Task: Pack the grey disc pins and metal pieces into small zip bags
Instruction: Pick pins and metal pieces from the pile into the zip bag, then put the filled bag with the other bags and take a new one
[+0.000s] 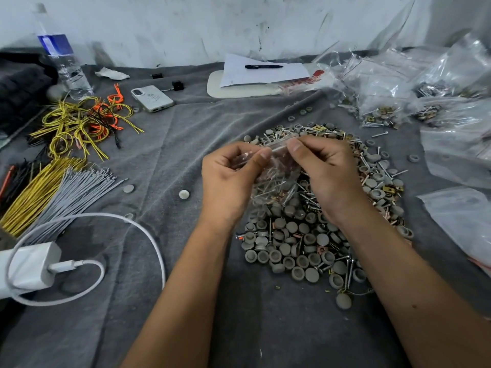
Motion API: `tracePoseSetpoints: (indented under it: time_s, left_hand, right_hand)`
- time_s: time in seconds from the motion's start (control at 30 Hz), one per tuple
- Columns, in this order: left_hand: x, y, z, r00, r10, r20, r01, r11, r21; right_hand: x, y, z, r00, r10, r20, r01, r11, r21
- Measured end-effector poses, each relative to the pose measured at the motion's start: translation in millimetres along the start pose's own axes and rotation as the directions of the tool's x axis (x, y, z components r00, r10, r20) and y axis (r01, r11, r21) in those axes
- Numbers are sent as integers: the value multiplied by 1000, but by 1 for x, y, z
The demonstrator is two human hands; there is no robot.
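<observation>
left hand (229, 179) and right hand (328, 173) are both pinching the top edge of a small zip bag (273, 176) holding screws and copper pieces | bag is hanging above the pile of grey disc pins (305, 243) | bare grey cloth (186, 160) is lying left of the pile | filled bags (414, 83) are crowding the far right

A small clear plastic zip bag (273, 179) holding silver screws and copper pieces hangs upright above a heap of grey disc pins (305, 251) mixed with metal pieces
</observation>
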State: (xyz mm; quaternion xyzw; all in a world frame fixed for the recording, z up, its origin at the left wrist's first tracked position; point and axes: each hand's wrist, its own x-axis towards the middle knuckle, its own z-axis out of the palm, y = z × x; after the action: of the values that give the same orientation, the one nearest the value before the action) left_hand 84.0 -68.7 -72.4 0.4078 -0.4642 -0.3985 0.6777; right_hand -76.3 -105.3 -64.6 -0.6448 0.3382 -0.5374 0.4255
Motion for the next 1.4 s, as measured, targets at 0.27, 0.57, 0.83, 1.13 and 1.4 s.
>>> tracePoseSetpoints:
  time_s: [0.27,0.57,0.83,1.13,1.4]
  left_hand:
    - [2,10,0,985,-47,-169,7,974,-228]
    - [5,11,48,991,-107,77,62,893,446]
    - [72,-26,160,947,-314,66,269,890,368]
    - [136,-65,238,974,-222,-47,206,780,591]
    - [93,-71,267,965,-246,88,121,719,684]
  right_hand:
    - [-3,-4,1,994,-6,109,26,983,-180]
    - [9,-13,-30,957,86,-277,-98,995,-33]
    - [64,11,-134,867,25,-498,-246,890,-383]
    - [139,34,-227,827,318,-463,-457,861,-223]
    - [93,11,-254,858,388,-335,-446,241,-862]
